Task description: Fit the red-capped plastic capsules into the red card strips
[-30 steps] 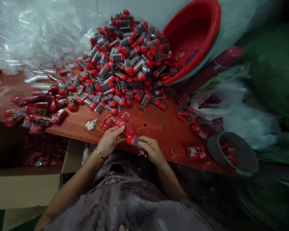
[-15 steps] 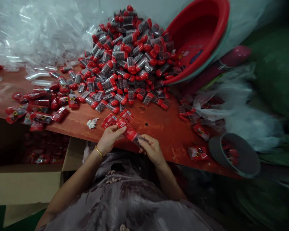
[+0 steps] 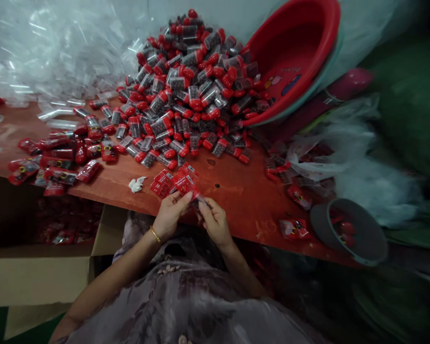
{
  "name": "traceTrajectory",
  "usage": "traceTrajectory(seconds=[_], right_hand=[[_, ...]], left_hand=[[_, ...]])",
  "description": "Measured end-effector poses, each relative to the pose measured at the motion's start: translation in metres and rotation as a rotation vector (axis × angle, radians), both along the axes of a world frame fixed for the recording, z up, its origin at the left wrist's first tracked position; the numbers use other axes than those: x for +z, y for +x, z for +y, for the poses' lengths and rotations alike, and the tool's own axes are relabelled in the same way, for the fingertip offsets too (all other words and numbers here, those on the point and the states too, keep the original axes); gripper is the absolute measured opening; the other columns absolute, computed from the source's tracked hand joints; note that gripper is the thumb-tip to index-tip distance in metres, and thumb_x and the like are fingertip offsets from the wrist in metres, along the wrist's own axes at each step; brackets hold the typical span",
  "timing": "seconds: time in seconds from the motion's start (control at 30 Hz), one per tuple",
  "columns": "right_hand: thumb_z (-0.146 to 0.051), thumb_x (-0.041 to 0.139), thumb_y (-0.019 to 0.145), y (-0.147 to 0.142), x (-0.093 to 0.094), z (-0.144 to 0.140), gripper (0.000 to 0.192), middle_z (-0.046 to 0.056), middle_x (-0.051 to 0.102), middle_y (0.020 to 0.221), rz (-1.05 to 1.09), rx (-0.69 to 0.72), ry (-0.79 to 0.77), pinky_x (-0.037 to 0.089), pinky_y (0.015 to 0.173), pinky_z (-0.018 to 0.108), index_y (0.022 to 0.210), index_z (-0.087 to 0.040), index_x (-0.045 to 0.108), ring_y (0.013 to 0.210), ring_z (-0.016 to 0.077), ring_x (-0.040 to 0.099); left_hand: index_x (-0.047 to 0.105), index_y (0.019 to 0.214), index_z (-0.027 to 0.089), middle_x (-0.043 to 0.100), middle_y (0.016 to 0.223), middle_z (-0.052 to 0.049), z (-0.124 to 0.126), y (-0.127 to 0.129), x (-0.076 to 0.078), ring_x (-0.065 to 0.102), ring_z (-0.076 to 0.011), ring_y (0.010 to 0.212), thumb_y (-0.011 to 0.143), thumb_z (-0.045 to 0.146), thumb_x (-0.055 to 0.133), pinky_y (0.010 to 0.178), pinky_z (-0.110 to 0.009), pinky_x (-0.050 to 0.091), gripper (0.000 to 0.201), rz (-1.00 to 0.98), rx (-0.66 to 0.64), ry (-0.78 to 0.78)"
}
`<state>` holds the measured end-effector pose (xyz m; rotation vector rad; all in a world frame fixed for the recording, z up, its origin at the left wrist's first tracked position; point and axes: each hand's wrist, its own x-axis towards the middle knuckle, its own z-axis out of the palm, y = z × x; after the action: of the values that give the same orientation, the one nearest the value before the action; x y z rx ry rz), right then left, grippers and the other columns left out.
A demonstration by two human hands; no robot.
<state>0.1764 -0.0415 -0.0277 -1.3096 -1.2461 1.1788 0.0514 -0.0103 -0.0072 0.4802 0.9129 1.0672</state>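
Note:
My left hand (image 3: 171,213), with a gold bangle at the wrist, pinches the lower edge of a red printed packet (image 3: 185,184) between thumb and fingers. My right hand (image 3: 215,222) is closed on the packet's near end, where a clear, dark part shows between the fingers; most of that end is hidden. Flat red printed cards (image 3: 162,183) lie on the table just beyond the left hand. A crumpled white scrap (image 3: 136,184) lies to their left. Beyond both hands rises a big heap of clear tubes with red caps and dark contents (image 3: 189,95).
Red wrapped packets (image 3: 60,175) lie at the left, above an open cardboard box (image 3: 39,277). Clear empty tubes (image 3: 57,48) pile up behind. A red basin (image 3: 308,28) leans at the back right. A grey bowl (image 3: 372,239) with red pieces stands at the table's right edge.
Both hands have come closer together, the left moving right and toward me, the right moving left. The packet has shifted slightly, and less of its dark end shows between the hands.

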Motion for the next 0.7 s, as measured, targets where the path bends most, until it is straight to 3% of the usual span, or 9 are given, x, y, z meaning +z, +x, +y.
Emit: traceTrajectory(seconds=[0.07, 0.17, 0.3, 0.47, 0.6, 0.7], right_hand=[[-0.044, 0.046, 0.089, -0.005, -0.002, 0.000, 0.027, -0.007, 0.044, 0.053, 0.037, 0.018, -0.008, 0.033, 0.044, 0.019, 0.080, -0.019, 0.053, 0.045, 0.0071, 0.040], [-0.044, 0.044, 0.090, -0.013, -0.006, -0.001, 0.027, -0.007, 0.043, 0.053, 0.032, -0.027, 0.016, 0.034, 0.046, 0.020, 0.079, -0.020, 0.050, 0.045, 0.0079, 0.040], [-0.040, 0.042, 0.090, -0.016, -0.007, -0.002, 0.023, -0.004, 0.048, 0.059, -0.099, -0.096, 0.104, 0.038, 0.050, 0.022, 0.081, -0.021, 0.051, 0.050, 0.0101, 0.045], [-0.036, 0.047, 0.088, -0.012, 0.000, -0.002, 0.020, 0.000, 0.059, 0.072, -0.309, -0.022, 0.195, 0.043, 0.060, 0.025, 0.095, -0.020, 0.056, 0.062, 0.0131, 0.053], [-0.041, 0.045, 0.089, -0.015, 0.000, 0.000, 0.022, -0.002, 0.053, 0.063, -0.168, -0.033, 0.089, 0.042, 0.055, 0.024, 0.087, -0.021, 0.055, 0.056, 0.0116, 0.050], [-0.047, 0.043, 0.090, -0.019, -0.001, 0.002, 0.028, -0.007, 0.044, 0.054, 0.071, 0.016, -0.062, 0.037, 0.044, 0.021, 0.081, -0.021, 0.051, 0.044, 0.0081, 0.040]], left_hand=[[0.065, 0.071, 0.013, 0.058, 0.053, 0.004, -0.002, 0.002, -0.002, 0.047, -0.0042, 0.045, 0.057, 0.042, 0.080, 0.049, -0.018, 0.040, 0.035, 0.010, 0.015, 0.011], [0.066, 0.070, 0.013, 0.059, 0.055, 0.003, -0.004, 0.003, -0.003, 0.047, -0.0052, 0.046, 0.058, 0.044, 0.079, 0.049, -0.019, 0.040, 0.036, 0.039, 0.024, 0.045], [0.068, 0.071, 0.012, 0.066, 0.064, -0.001, -0.004, 0.003, -0.002, 0.057, -0.0099, 0.056, 0.058, 0.045, 0.079, 0.060, -0.023, 0.046, 0.037, 0.045, 0.030, 0.040], [0.070, 0.073, 0.012, 0.071, 0.072, -0.005, 0.006, -0.002, 0.002, 0.063, -0.0146, 0.068, 0.055, 0.042, 0.081, 0.074, -0.029, 0.048, 0.037, 0.072, 0.071, 0.047], [0.070, 0.074, 0.011, 0.072, 0.073, -0.005, 0.009, -0.004, 0.004, 0.063, -0.0144, 0.068, 0.053, 0.037, 0.083, 0.073, -0.027, 0.049, 0.035, 0.093, -0.023, 0.091], [0.068, 0.077, 0.012, 0.069, 0.068, -0.003, 0.006, -0.005, 0.002, 0.060, -0.0126, 0.055, 0.056, 0.042, 0.080, 0.058, -0.025, 0.049, 0.039, 0.058, -0.101, 0.104]])
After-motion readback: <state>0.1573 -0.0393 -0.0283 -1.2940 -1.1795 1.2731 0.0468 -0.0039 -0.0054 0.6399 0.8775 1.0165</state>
